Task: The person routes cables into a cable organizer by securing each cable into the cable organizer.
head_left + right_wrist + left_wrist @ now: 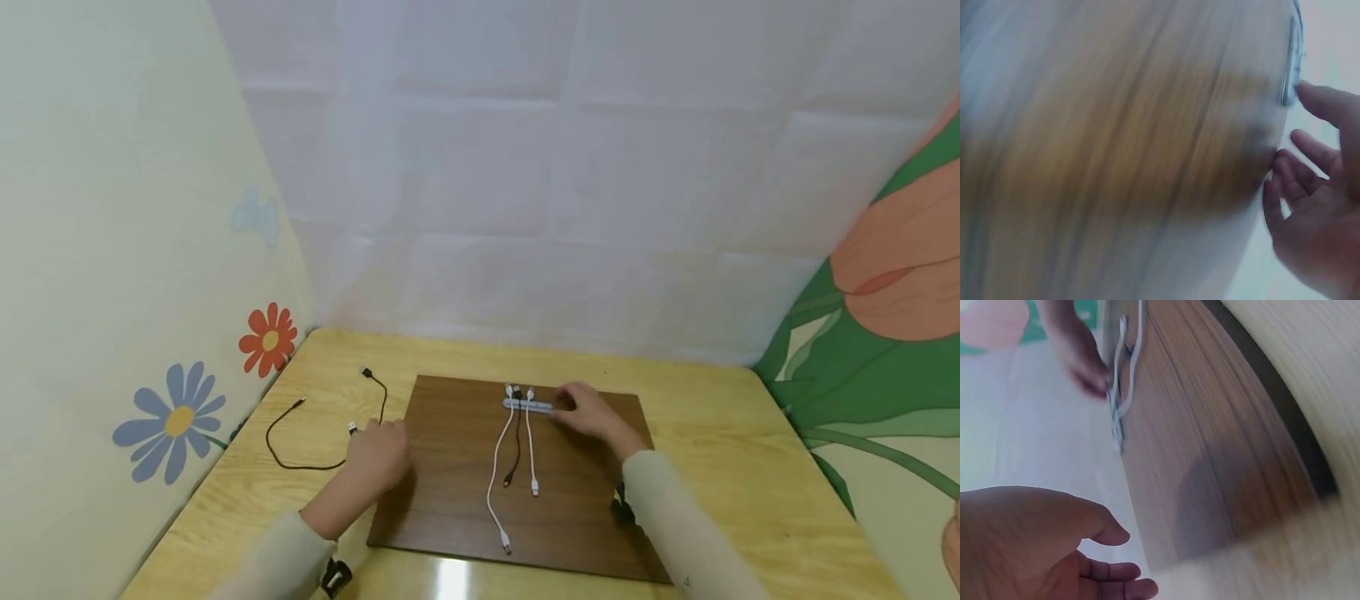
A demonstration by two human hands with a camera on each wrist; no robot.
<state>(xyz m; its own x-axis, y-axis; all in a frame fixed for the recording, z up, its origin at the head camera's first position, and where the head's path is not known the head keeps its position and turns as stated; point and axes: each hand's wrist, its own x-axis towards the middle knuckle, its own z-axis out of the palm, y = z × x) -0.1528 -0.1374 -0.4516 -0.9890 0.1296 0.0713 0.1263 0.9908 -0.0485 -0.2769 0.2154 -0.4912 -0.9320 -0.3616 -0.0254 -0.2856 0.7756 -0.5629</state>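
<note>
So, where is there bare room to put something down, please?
Bare patches: the table between the brown board and the painted right wall; the board between the left hand and the long white cable. Crowded: around the grey strip, with three cables and the right hand; also left of the board, where black cabling lies.

No text, label, brand or number is showing legibly; a dark mark (687,581) on the right sleeve (677,521) is looking too small to read.
</note>
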